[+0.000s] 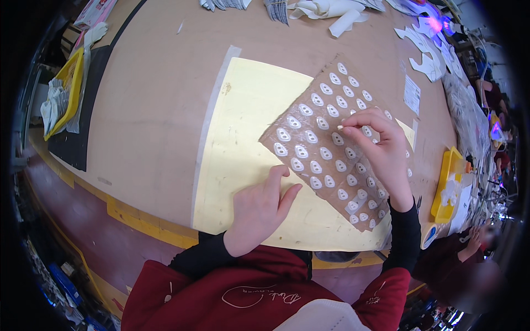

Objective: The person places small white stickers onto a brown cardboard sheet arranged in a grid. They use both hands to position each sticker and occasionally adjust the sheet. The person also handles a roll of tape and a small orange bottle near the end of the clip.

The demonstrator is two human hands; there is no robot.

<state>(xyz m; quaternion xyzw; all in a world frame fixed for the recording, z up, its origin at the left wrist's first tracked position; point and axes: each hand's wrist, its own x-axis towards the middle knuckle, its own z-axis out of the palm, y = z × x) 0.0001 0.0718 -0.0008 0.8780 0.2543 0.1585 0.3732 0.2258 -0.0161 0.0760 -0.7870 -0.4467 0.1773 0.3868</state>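
Note:
A brown sheet lies slantwise on a yellow sheet. Rows of small white rounded pieces, each with two dark spots, cover the brown sheet. Over its middle, my right hand pinches a small pale piece between thumb and index finger; its exact kind is too small to make out. My left hand rests on the yellow sheet with index finger and thumb apart, holding nothing. Its index fingertip is close to the brown sheet's lower left edge. Part of the brown sheet is hidden behind my right hand.
Yellow trays stand at the left and right of the brown table. White cut pieces and clear plastic bags lie at the far right. Stacks of grey pieces sit at the back. Another person is at the right.

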